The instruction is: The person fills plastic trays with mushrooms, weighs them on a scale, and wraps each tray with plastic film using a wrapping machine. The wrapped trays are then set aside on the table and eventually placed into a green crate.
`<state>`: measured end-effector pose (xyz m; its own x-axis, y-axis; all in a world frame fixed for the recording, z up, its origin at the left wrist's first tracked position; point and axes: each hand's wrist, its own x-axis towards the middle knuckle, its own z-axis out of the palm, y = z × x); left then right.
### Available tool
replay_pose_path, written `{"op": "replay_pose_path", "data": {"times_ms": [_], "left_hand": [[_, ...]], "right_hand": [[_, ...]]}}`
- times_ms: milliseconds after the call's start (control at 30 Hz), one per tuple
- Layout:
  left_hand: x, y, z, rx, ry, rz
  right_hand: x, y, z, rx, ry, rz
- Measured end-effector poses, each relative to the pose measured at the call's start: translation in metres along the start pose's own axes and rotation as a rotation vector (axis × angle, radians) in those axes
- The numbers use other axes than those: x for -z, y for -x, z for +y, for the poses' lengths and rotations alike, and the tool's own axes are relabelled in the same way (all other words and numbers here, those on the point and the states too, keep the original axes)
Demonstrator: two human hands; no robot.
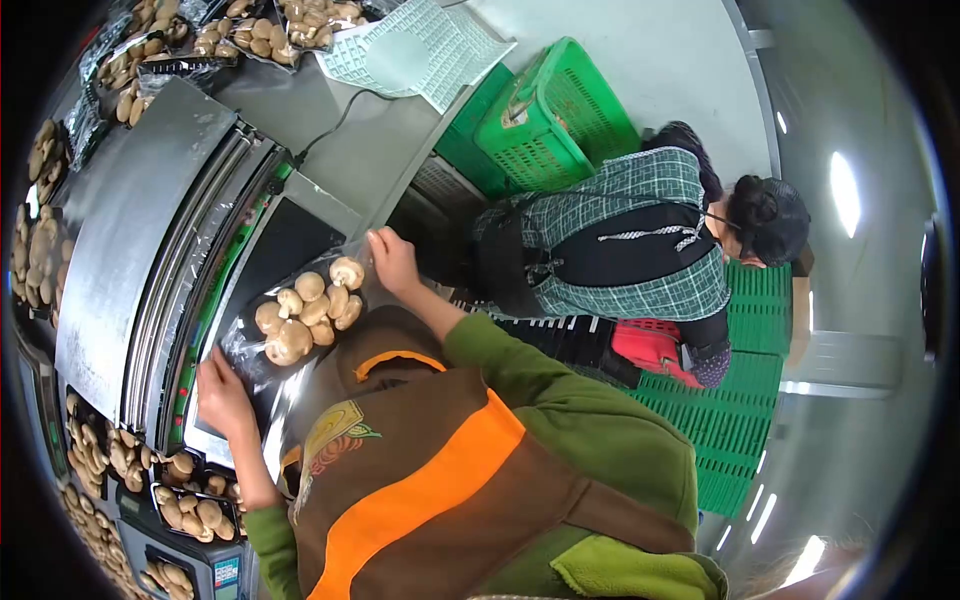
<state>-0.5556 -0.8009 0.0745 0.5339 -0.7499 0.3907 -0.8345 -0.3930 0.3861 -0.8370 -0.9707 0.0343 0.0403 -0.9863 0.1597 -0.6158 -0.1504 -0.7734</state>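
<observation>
Clear plastic film [243, 347] is stretched over a pack of brown mushrooms [290, 342]. My left hand [222, 398] grips the film at its lower left edge, fingers closed. At the upper right edge my right hand [393, 262] pinches the film. The pack lies between the two hands, beside the dark plate [290, 240] of the wrapping machine [150, 230]. Any tray under the mushrooms is hard to make out.
Many mushroom packs [265, 38] lie behind and left of the machine, near a pale patterned sheet [400, 55]. A packed tray [195, 513] is at the lower left. Green crates [570, 110] and a bending person [630, 235] are at the right.
</observation>
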Motion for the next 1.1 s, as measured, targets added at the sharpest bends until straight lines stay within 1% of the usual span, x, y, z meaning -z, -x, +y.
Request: {"op": "replay_pose_path", "data": {"times_ms": [33,67,133,167,200,233,267,300,333,367,400,433,467,533,567,600,633,667,700,733,767,800,833,867,900,933,967,1000,1033,1067,1100], "left_hand": [[-0.009,-0.008,0.006,-0.065,-0.094,-0.05],[-0.024,-0.013,0.011,-0.086,-0.052,-0.104],[-0.051,-0.012,0.01,-0.129,-0.041,-0.247],[-0.061,-0.012,0.011,-0.142,-0.037,-0.249],[-0.072,-0.012,0.014,0.371,0.693,-0.355],[-0.074,-0.018,0.02,0.895,1.411,-0.443],[-0.058,-0.01,0.019,0.997,1.586,-0.553],[-0.033,-0.004,0.025,0.991,1.588,-0.56],[-0.001,0.002,0.03,0.806,1.68,-0.613],[0.028,0.001,0.035,0.603,1.764,-0.654],[0.044,-0.004,0.044,0.382,1.845,-0.673],[0.051,-0.012,0.055,0.148,1.905,-0.681],[0.045,-0.027,0.071,-0.239,2.215,-0.74],[0.071,-0.044,0.115,0.17,2.233,-0.487],[0.069,-0.052,0.114,0.142,2.03,-0.496],[0.068,-0.06,0.111,0.116,1.827,-0.498],[0.064,-0.07,0.108,-0.042,1.867,-0.69],[0.076,-0.066,0.109,0.144,1.866,-0.851],[0.093,-0.071,0.117,0.215,1.838,-0.914],[0.102,-0.076,0.121,0.288,1.809,-0.975],[0.094,-0.084,0.114,0.088,1.695,-1.058],[0.082,-0.091,0.103,-0.1,1.57,-1.131],[0.075,-0.093,0.097,-0.237,1.533,-1.173],[0.078,-0.094,0.093,-0.23,1.531,-1.146],[0.09,-0.096,0.09,0.003,1.713,-1.317],[0.101,-0.094,0.083,0.27,1.895,-1.455],[0.102,-0.09,0.077,0.301,1.904,-1.379],[0.098,-0.083,0.071,0.342,1.926,-1.376],[0.091,-0.076,0.065,0.379,1.947,-1.383],[0.085,-0.064,0.049,1.248,2.178,-1.621],[0.061,-0.043,0.028,1.22,2.084,-1.794]], "right_hand": [[-0.019,0.007,0.007,-0.082,0.004,0.035],[-0.048,0.021,0.026,-0.144,0.041,0.049],[-0.051,0.036,-0.007,-0.361,-0.041,0.033],[-0.048,0.042,-0.014,-0.761,-0.668,-0.112],[-0.042,0.045,-0.019,-1.117,-1.309,-0.268],[-0.034,0.048,-0.032,-1.212,-1.5,-0.486],[-0.025,0.056,-0.047,-1.184,-1.532,-0.696],[-0.011,0.059,-0.07,-1.111,-1.515,-0.917],[0.002,0.06,-0.092,-0.992,-1.475,-1.101],[0.017,0.056,-0.111,-0.809,-1.422,-1.246],[0.025,0.053,-0.126,-0.587,-1.369,-1.337],[0.029,0.046,-0.135,-0.32,-1.338,-1.359],[0.029,0.039,-0.143,-0.097,-1.322,-1.335],[0.044,0.025,-0.171,-0.955,-1.351,-1.541],[0.034,0.028,-0.152,-0.506,-1.459,-1.705],[0.027,0.024,-0.153,-0.583,-1.374,-1.798],[0.03,0.017,-0.159,-0.66,-1.41,-1.784],[0.036,0.013,-0.167,-0.743,-1.441,-1.768],[0.039,0.0,-0.185,-0.868,-1.308,-1.823],[0.008,0.006,-0.172,-0.748,-1.066,-1.846],[0.001,0.009,-0.15,-0.743,-1.053,-1.866],[0.013,0.002,-0.152,-0.58,-0.979,-1.825],[0.026,-0.005,-0.154,-0.421,-0.911,-1.776],[0.034,-0.016,-0.157,-0.253,-0.838,-1.728],[0.028,-0.025,-0.162,-0.084,-0.778,-1.688],[-0.004,-0.027,-0.166,-0.344,-0.871,-1.836],[0.001,-0.056,-0.156,-0.309,-0.819,-1.949],[0.009,-0.08,-0.15,-0.282,-0.322,-1.763],[0.021,-0.088,-0.137,-0.086,-0.439,-1.425],[0.035,-0.094,-0.163,-0.385,-0.725,-1.32],[0.044,-0.093,-0.192,-0.38,-0.83,-1.429]]}}
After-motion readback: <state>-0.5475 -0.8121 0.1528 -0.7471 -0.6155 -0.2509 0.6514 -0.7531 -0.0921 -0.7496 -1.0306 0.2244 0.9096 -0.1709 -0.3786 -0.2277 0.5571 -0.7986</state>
